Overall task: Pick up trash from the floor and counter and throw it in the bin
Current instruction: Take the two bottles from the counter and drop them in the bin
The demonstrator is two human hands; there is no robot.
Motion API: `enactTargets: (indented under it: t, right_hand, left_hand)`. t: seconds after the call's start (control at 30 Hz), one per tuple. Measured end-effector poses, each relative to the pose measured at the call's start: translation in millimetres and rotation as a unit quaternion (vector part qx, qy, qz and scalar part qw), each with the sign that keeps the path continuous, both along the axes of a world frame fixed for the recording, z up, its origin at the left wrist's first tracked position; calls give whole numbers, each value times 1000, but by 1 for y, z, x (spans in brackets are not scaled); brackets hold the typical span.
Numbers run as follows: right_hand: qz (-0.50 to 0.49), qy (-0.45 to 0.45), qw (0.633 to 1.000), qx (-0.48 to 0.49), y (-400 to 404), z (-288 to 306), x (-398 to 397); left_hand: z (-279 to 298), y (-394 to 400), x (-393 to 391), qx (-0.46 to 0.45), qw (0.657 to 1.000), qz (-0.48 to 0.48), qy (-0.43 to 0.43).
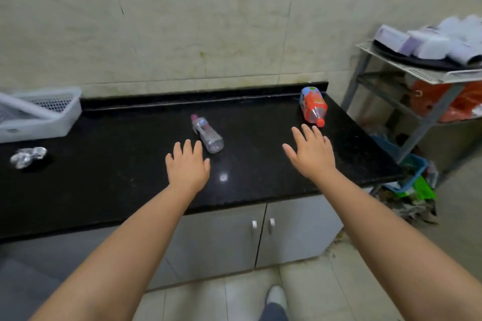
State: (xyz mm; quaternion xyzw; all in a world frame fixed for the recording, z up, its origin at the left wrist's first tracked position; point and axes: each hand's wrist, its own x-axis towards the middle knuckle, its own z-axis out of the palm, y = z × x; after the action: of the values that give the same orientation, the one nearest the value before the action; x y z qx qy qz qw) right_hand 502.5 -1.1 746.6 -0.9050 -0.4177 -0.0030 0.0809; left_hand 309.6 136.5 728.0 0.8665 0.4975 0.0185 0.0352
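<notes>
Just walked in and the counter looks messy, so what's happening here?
A person is reaching over the black stone counter with both hands open and empty. The left hand is just short of a clear plastic bottle with a pink cap lying on its side; the right hand is nearing a toppled red-labelled bottle with a red cap. A crumpled wad of silvery wrap lies untouched far left. Nothing is picked up yet.
</notes>
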Motion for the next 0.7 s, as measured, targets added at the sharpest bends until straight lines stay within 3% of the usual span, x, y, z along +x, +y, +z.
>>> enactTargets:
  t: [0.17, 0.3, 0.43, 0.5, 0.7]
  right_hand:
    - [-25, -11, 1000, -12, 71, -20, 118]
    - [-72, 32, 995, -59, 117, -43, 207]
    - [-156, 103, 981, -61, 151, -63, 270]
    - [-205, 143, 968, -30, 163, -74, 287]
    - [-318, 235, 915, 82, 184, -98, 312]
  left_hand:
    - [-27, 74, 97, -118, 990, 63, -41]
    - [-54, 130, 164, -214, 965, 147, -49]
    - [-76, 165, 198, -223, 947, 228, -41]
    - [-81, 175, 208, -194, 959, 208, -16]
    - [-71, 182, 265, -167, 986, 21, 15]
